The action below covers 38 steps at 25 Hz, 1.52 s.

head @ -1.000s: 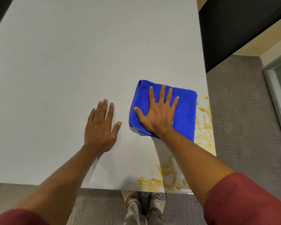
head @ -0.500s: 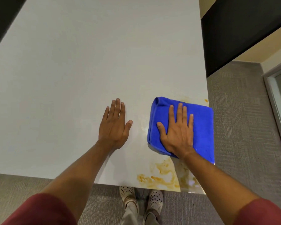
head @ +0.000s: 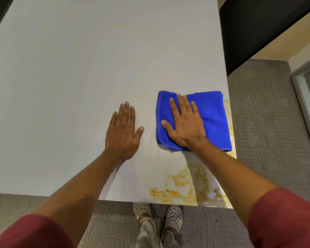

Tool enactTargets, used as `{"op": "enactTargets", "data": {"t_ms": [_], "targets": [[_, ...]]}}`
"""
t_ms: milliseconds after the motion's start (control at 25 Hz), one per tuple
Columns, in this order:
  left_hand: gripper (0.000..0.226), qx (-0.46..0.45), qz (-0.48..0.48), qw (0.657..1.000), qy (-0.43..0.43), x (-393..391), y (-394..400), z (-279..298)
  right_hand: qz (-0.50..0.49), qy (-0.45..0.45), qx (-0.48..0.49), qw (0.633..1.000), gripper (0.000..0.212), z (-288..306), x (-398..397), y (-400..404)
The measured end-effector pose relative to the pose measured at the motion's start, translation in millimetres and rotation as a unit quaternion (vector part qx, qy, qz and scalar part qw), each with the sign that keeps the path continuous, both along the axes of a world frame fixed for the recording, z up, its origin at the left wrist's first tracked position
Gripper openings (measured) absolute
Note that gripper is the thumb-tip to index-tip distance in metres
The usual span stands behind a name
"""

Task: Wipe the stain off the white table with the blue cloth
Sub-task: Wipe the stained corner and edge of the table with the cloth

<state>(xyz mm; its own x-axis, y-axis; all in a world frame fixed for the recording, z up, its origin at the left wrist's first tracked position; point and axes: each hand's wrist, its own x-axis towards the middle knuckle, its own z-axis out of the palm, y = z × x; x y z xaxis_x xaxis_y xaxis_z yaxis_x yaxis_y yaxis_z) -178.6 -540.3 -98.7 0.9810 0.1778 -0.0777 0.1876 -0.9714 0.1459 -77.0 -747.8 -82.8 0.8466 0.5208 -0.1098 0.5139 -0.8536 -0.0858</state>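
Note:
A folded blue cloth lies flat on the white table near its right edge. My right hand presses down on the cloth's left half, palm flat and fingers spread. My left hand rests flat on the bare table just left of the cloth, holding nothing. A smeared yellow-orange stain covers the table's near right corner, and a thin streak of it runs up the right edge beside the cloth.
The table's right edge and near edge are close to the cloth and stain. Grey carpet lies beyond them. My feet in white perforated shoes stand under the near edge. A dark wall panel is at the upper right.
My right hand slid the cloth to the right and toward me over the stain at the edge, then back away from me. My left hand stayed flat on the table.

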Motion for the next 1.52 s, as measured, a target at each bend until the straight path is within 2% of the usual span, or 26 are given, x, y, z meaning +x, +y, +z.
{"op": "enactTargets", "data": {"t_ms": [80,120,320,440,600,720,800,880,1000,1120,1240,1320,1440,1520], "targets": [[0.073,-0.005,0.001,1.0,0.007,0.9,-2.0,2.8,0.054,0.01,0.006,0.998,0.077,0.7,-27.5,-18.1],[0.072,-0.008,0.003,1.0,0.01,1.5,-3.7,4.0,0.051,0.011,0.005,0.999,0.074,-0.5,-38.5,-29.1],[0.07,-0.007,0.007,1.0,-0.004,7.7,-10.7,6.4,-0.18,-0.018,0.003,0.984,0.068,-1.9,-22.1,-50.4],[0.07,-0.006,0.004,1.0,-0.006,7.7,-9.2,4.3,-0.214,-0.015,0.003,0.977,0.069,-3.0,14.6,-36.9],[0.07,0.005,-0.004,1.0,-0.004,10.4,-8.2,1.8,-0.115,-0.01,-0.007,0.993,0.068,-3.1,37.9,-29.9],[0.07,0.015,-0.001,1.0,0.009,9.4,-7.9,3.6,0.003,0.003,-0.014,1.0,0.067,2.2,9.0,-39.2],[0.071,0.009,-0.009,1.0,0.014,10.4,-7.6,4.7,0.02,0.014,-0.007,1.0,0.066,2.4,-19.2,-55.5],[0.071,-0.004,-0.018,1.0,0.01,13.0,-6.8,5.3,-0.06,0.002,-0.004,0.998,0.065,-1.3,-31.8,-71.2],[0.071,-0.011,-0.025,1.0,0.001,21.4,-6.8,6.1,-0.21,-0.027,-0.008,0.977,0.064,-2.1,-13.3,-82.1],[0.072,-0.008,-0.031,0.999,-0.002,24.7,-7.3,4.4,-0.247,-0.012,0.018,0.969,0.066,-2.7,26.1,-79.3],[0.071,-0.006,-0.029,1.0,-0.007,24.6,-5.8,1.0,-0.227,-0.001,0.033,0.973,0.067,-4.0,59.2,-73.2],[0.071,-0.004,-0.03,1.0,-0.01,25.9,-5.5,-0.4,-0.175,-0.007,0.017,0.984,0.066,-2.8,63.0,-70.1],[0.071,-0.008,-0.03,0.999,-0.008,23.4,-6.7,3.3,-0.053,0.002,0.004,0.999,0.062,2.8,26.8,-80.3],[0.071,-0.013,-0.033,0.999,-0.006,22.9,-7.1,5.2,-0.016,0.014,0.005,1.0,0.062,4.3,-3.1,-94.2]]}}
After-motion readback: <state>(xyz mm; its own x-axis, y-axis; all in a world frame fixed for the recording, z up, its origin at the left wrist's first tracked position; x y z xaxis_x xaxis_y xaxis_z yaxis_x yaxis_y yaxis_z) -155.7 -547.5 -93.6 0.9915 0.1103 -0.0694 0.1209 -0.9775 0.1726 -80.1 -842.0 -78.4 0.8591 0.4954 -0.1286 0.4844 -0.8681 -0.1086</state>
